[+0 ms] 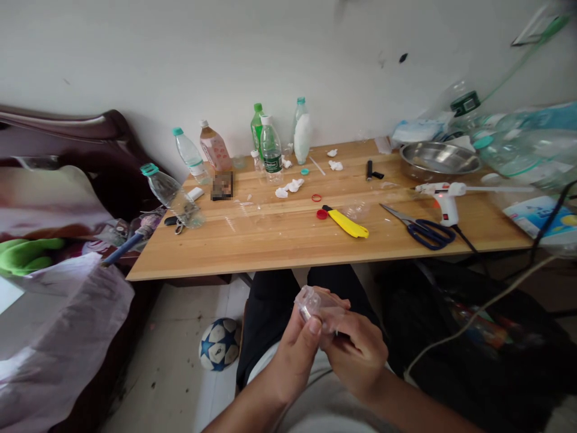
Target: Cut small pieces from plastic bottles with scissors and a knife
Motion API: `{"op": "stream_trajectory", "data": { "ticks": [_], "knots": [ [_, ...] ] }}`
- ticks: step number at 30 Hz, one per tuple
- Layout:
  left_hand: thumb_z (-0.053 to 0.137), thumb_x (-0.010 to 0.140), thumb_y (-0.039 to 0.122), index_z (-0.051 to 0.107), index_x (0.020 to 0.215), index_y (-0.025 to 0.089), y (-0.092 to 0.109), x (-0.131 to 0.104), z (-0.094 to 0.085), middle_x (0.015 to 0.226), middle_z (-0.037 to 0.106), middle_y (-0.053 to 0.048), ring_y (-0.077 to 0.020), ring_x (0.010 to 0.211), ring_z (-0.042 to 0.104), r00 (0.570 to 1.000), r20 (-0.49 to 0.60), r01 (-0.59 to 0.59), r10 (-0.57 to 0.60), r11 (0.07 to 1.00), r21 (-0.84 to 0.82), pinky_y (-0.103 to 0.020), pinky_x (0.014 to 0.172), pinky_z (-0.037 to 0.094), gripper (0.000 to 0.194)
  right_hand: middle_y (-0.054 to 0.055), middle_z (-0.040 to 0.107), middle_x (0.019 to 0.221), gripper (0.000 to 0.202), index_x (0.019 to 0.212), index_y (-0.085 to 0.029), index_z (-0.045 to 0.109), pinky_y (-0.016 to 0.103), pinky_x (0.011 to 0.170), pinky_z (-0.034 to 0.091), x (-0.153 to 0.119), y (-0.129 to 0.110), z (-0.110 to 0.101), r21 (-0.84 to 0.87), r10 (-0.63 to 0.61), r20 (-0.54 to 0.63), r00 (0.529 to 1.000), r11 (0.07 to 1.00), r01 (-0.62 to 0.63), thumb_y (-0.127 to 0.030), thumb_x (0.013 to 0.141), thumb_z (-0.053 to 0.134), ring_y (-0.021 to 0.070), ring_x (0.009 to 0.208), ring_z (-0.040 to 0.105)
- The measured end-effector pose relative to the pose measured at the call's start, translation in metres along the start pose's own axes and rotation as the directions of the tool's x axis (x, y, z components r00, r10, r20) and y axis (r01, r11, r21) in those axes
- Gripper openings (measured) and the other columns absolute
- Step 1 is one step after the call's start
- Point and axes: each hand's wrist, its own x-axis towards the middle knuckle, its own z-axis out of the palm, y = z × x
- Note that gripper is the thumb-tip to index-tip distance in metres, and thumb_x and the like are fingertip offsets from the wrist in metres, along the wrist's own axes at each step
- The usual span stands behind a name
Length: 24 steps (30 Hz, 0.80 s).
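Observation:
Above my lap, in front of the table's edge, I hold a small clear plastic piece (308,302) that looks like the cut-off neck of a bottle. My left hand (297,346) is closed around it, its thumb pressed on the near side. The fingers of my right hand (358,346) close on the same piece from the right, and they partly hide it. On the table beyond lie a yellow utility knife (346,222), a red cap (321,214), a red ring (317,197) and dark blue-handled scissors (428,231).
A white glue gun (445,198) with a red light stands at the right, before a metal bowl (440,161). Several plastic bottles, such as a clear one (271,159), line the wooden table (216,255). A ball (219,344) sits on the floor; a cable (473,310) hangs right.

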Motion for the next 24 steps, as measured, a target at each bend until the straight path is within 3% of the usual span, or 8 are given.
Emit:
{"op": "stream_trajectory", "data": {
  "ticks": [3,18,24],
  "knots": [
    [0.050,0.097,0.050,0.053,0.133,0.022,-0.003,0.002,-0.002,0.130,0.061,-0.011,-0.0308,0.127,0.054,0.999,0.051,0.002,-0.002,1.000,0.003,-0.054,0.116,0.031,0.045,-0.003,0.072,0.063,0.016,0.083,-0.025,0.063,0.022,0.049,0.054,0.000,0.000,0.000,-0.006,0.008,-0.009,1.000,1.000,-0.008,-0.009,0.084,0.067,0.0137,0.049,0.066],
    [0.048,0.098,0.050,0.050,0.135,0.022,-0.005,0.003,-0.003,0.137,0.056,-0.012,-0.0308,0.130,0.052,0.996,0.082,0.023,-0.023,1.000,0.006,-0.054,0.117,0.031,0.046,-0.003,0.071,0.063,0.018,0.079,-0.025,0.063,0.021,0.047,0.053,-0.003,0.004,0.001,0.001,0.045,-0.036,0.998,0.999,-0.044,-0.007,0.081,0.068,0.0138,0.049,0.066],
    [0.049,0.097,0.051,0.052,0.134,0.021,-0.003,0.006,-0.006,0.131,0.057,-0.013,-0.0306,0.128,0.051,0.995,0.085,0.039,-0.048,0.994,0.103,-0.054,0.117,0.030,0.048,-0.001,0.073,0.068,0.011,0.085,-0.023,0.066,0.020,0.046,0.053,-0.011,0.008,0.002,0.026,0.137,-0.018,0.990,0.990,-0.137,-0.013,0.084,0.070,0.0125,0.047,0.064]
  ]
}}
